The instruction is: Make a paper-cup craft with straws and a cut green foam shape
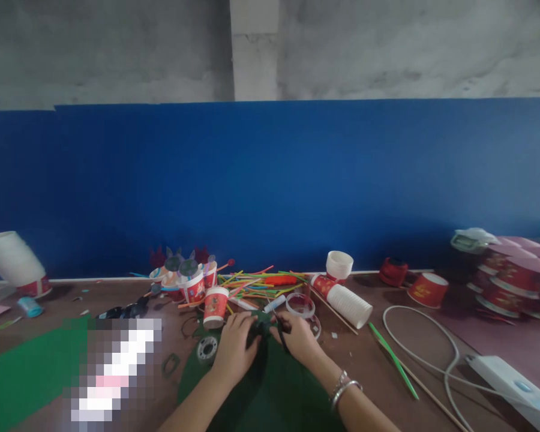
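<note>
My left hand (pixel 234 343) is closed on a small dark piece (pixel 261 327) whose kind I cannot make out. Black-handled scissors (pixel 281 337) are in my right hand (pixel 299 337), blades pointing away beside the dark piece. Both hands are close together over a dark green round surface (pixel 274 396). Just beyond them are a glue stick (pixel 275 303) and a clear ring-shaped roll of tape (pixel 300 305). A red paper cup (pixel 216 307) stands by my left hand, and a white spool-like ring (pixel 207 348) lies nearer to me.
Colourful thin sticks (pixel 261 285) lie along the back. Stacked white cups (pixel 348 305) lie to their right. Several red containers (pixel 508 288) are piled far right, near a power strip (pixel 513 384) and looping cable (pixel 450 348). Green sheet (pixel 31 372) lies left.
</note>
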A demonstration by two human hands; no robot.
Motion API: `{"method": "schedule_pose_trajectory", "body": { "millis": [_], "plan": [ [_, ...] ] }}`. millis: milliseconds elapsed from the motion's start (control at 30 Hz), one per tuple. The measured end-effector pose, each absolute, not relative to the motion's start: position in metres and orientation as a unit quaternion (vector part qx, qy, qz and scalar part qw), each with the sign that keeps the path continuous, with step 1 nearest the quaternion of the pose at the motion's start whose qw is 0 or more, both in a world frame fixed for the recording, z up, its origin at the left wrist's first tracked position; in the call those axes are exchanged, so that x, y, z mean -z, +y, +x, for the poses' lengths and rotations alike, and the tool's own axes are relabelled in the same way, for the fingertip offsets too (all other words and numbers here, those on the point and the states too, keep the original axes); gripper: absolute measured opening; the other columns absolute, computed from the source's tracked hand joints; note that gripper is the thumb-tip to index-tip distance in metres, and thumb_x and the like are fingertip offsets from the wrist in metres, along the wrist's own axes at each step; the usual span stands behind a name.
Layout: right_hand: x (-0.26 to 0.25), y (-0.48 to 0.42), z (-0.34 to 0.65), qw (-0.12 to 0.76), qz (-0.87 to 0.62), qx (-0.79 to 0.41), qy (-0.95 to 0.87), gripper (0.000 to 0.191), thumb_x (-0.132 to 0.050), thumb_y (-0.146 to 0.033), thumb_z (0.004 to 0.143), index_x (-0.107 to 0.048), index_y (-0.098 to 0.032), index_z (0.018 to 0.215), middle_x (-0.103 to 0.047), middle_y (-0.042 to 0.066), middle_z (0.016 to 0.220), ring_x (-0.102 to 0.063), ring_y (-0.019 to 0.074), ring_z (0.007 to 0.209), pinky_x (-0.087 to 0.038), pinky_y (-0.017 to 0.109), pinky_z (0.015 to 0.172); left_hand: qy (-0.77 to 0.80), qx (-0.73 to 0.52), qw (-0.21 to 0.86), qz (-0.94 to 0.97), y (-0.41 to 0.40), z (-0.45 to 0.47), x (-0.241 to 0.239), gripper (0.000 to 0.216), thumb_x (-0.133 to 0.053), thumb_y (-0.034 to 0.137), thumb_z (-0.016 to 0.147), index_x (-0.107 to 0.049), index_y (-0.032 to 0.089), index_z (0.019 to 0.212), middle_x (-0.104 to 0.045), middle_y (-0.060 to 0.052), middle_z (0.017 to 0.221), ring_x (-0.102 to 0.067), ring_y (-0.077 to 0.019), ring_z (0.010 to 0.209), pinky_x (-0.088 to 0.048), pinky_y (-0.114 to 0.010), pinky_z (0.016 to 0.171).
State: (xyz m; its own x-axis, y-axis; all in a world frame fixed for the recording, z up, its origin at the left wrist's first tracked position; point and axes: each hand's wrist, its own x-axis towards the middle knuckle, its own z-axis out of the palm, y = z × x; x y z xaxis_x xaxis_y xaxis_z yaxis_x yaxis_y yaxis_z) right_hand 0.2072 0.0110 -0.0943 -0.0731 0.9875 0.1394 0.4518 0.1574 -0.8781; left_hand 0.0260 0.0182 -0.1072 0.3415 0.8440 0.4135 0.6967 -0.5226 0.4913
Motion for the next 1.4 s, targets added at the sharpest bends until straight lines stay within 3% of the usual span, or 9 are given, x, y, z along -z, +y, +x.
{"method": "schedule_pose_trajectory", "body": {
  "millis": [133,267,533,800,1133,1233,1333,1400],
  "plan": [
    [0.095,0.007,0.204,0.368,-0.589,-0.218,-0.686,0.033,-0.054,-0.014,0.069,-0.063,-0.017,0.101,-0.07,0.007,0.087,-0.064,0.0211,0.081,-0.046,0.028,0.073,0.474,-0.257,0.117,0.834,0.018,0.031,0.118,0.046,-0.055,0.018,0.078,-0.051,0.018,0.124,-0.053,-0.011,0.131,-0.037,-0.0305,0.127,-0.032,-0.05,0.103],
    [0.097,0.002,0.199,0.323,-0.59,-0.156,-0.724,0.049,-0.05,-0.003,0.061,-0.061,-0.018,0.106,-0.066,0.008,0.101,-0.056,0.0227,0.1,-0.042,0.029,0.086,0.465,-0.245,0.128,0.841,0.017,0.034,0.117,0.04,-0.055,0.015,0.077,-0.057,0.018,0.116,-0.06,-0.01,0.12,-0.047,-0.0287,0.117,-0.035,-0.045,0.1],
    [0.102,0.001,0.195,0.257,-0.573,-0.154,-0.763,0.058,-0.048,-0.001,0.053,-0.058,-0.017,0.108,-0.063,0.008,0.103,-0.052,0.024,0.1,-0.039,0.032,0.089,0.461,-0.279,0.179,0.823,0.016,0.039,0.117,0.026,-0.057,0.013,0.073,-0.066,0.018,0.097,-0.065,-0.009,0.097,-0.056,-0.0272,0.096,-0.042,-0.04,0.088],
    [0.102,0.001,0.196,0.288,-0.584,-0.151,-0.743,0.06,-0.048,0.0,0.054,-0.057,-0.015,0.112,-0.062,0.009,0.107,-0.051,0.0238,0.102,-0.038,0.031,0.091,0.439,-0.372,0.227,0.785,0.025,0.033,0.125,0.036,-0.047,0.002,0.071,-0.059,0.015,0.102,-0.059,-0.01,0.105,-0.056,-0.0217,0.102,-0.044,-0.036,0.092],
    [0.098,-0.004,0.193,0.233,-0.581,-0.154,-0.764,0.064,-0.048,-0.003,0.053,-0.057,-0.017,0.115,-0.062,0.009,0.111,-0.051,0.0255,0.106,-0.035,0.034,0.09,0.462,-0.277,0.219,0.814,0.02,0.034,0.122,0.053,-0.056,0.011,0.07,-0.053,0.023,0.122,-0.059,-0.01,0.123,-0.049,-0.0286,0.117,-0.03,-0.047,0.102],
    [0.1,-0.004,0.192,0.253,-0.56,-0.161,-0.772,0.065,-0.047,-0.002,0.052,-0.058,-0.021,0.113,-0.063,0.006,0.109,-0.052,0.0242,0.105,-0.036,0.034,0.09,0.466,-0.275,0.188,0.82,0.019,0.034,0.12,0.043,-0.057,0.013,0.072,-0.058,0.021,0.115,-0.061,-0.01,0.118,-0.051,-0.0289,0.113,-0.034,-0.045,0.098],
    [0.1,-0.002,0.193,0.305,-0.575,-0.151,-0.744,0.06,-0.046,-0.001,0.053,-0.058,-0.02,0.109,-0.063,0.007,0.104,-0.053,0.0234,0.1,-0.038,0.033,0.088,0.497,-0.282,0.148,0.807,0.021,0.031,0.116,0.022,-0.051,0.015,0.079,-0.064,0.019,0.096,-0.066,-0.009,0.1,-0.057,-0.0266,0.1,-0.041,-0.04,0.088],
    [0.1,0.0,0.194,0.35,-0.588,-0.141,-0.715,0.055,-0.046,0.0,0.056,-0.057,-0.018,0.106,-0.064,0.008,0.1,-0.055,0.0232,0.097,-0.04,0.033,0.086,0.532,-0.294,0.122,0.784,0.023,0.027,0.115,0.021,-0.045,0.014,0.083,-0.064,0.017,0.087,-0.065,-0.009,0.09,-0.06,-0.0242,0.091,-0.044,-0.036,0.082]
  ]
}}
